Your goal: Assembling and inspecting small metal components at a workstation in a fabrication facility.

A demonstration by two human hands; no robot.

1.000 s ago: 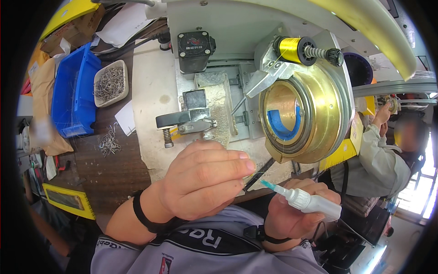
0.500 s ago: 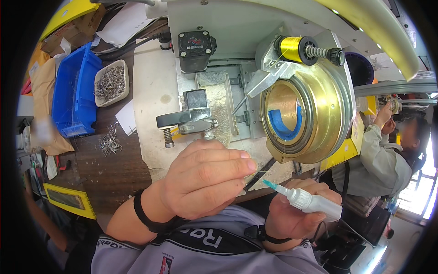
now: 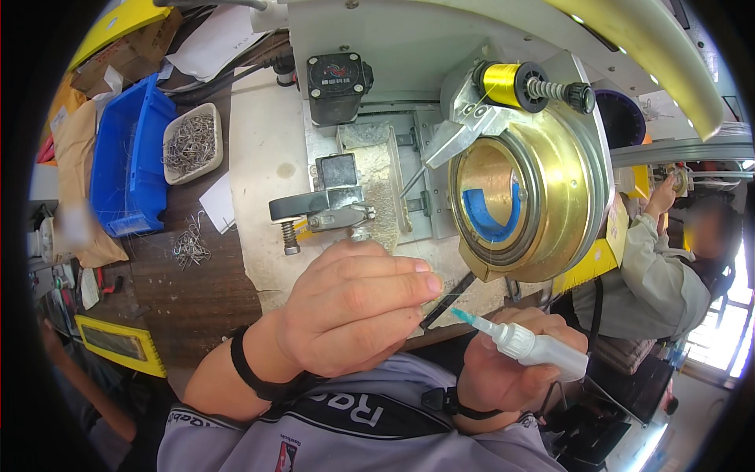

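White glue bottle (image 3: 543,350) gripped tight in your right hand (image 3: 503,374), teal tip almost at thin black rod (image 3: 447,301) pinched by your left hand (image 3: 354,315). No glue seen on rod yet.

A blue bin (image 3: 130,157) is sitting at the upper left of the frame, and just right of it a white tray (image 3: 191,143) is holding a heap of small metal clips. More loose clips (image 3: 189,248) are lying on the dark surface (image 3: 197,299) below it. A black box (image 3: 338,82) is standing at the top centre. A yellow thread spool (image 3: 503,82) is perching above the big brass ring (image 3: 535,197) at the right. At the far right, a co-worker's pale sleeve (image 3: 653,275) is reaching up.
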